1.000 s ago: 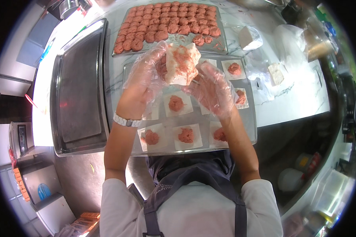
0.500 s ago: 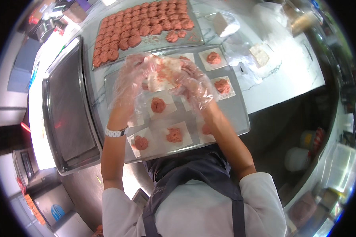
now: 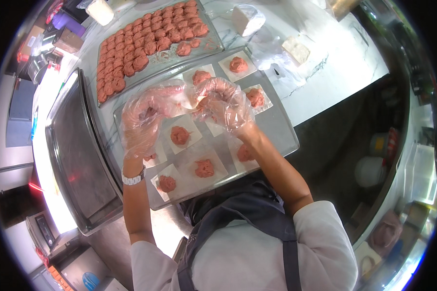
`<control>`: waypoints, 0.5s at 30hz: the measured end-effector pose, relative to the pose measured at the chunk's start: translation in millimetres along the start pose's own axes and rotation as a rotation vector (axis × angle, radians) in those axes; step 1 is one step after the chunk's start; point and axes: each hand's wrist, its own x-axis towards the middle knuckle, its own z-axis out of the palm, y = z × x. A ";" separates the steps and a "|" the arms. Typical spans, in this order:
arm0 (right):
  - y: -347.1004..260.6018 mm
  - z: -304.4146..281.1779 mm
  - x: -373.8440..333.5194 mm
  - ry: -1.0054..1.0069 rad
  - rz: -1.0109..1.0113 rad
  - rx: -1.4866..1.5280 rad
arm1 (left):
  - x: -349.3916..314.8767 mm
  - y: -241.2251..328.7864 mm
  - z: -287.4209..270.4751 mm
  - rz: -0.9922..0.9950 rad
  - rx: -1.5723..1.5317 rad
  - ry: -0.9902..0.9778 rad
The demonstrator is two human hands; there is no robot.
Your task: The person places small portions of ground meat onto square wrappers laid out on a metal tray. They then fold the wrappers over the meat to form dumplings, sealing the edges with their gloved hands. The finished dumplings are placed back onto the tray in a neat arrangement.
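Observation:
Both my hands wear loose clear plastic gloves and meet above a metal tray (image 3: 277, 126). My left hand (image 3: 148, 109) has its fingers closed on one side of a pale square wrapper (image 3: 185, 102). My right hand (image 3: 223, 99) pinches the other side, its curled fingers hiding part of it. Around and under my hands, several square wrappers lie flat on the tray, each with a lump of pinkish minced meat (image 3: 180, 135) on it. One filled wrapper (image 3: 238, 65) sits at the tray's far right corner. Whether filling is inside the held wrapper is hidden.
Beyond the tray, a second tray (image 3: 160, 59) carries rows of meat portions. A dark metal tray (image 3: 77, 155) stands at the left. A stack of wrappers (image 3: 295, 51) and a plastic-wrapped white block (image 3: 248, 20) lie on the marble counter (image 3: 325, 92).
My hands have drawn the wrapper from a spread, meat-smeared sheet into a folded, narrower shape. The whole view has shifted, with the trays now sitting farther left.

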 end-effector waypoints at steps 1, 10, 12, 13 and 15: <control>-2.5 -2.3 0.8 -0.023 -0.050 -0.014 | -0.8 -1.7 -1.3 0.028 0.044 -0.028; -18.2 -7.8 3.3 0.000 -0.468 -0.656 | 14.8 21.2 15.6 -0.692 -0.769 0.098; -19.4 -8.0 2.2 -0.002 -0.526 -0.742 | 11.8 23.7 17.6 -0.668 -0.420 -0.038; -18.9 -7.6 1.1 0.008 -0.505 -0.712 | 10.4 25.0 18.9 -0.651 -0.245 -0.103; -21.1 -5.8 -2.5 0.036 -0.286 -0.513 | 4.5 17.7 22.3 -0.597 -0.258 -0.069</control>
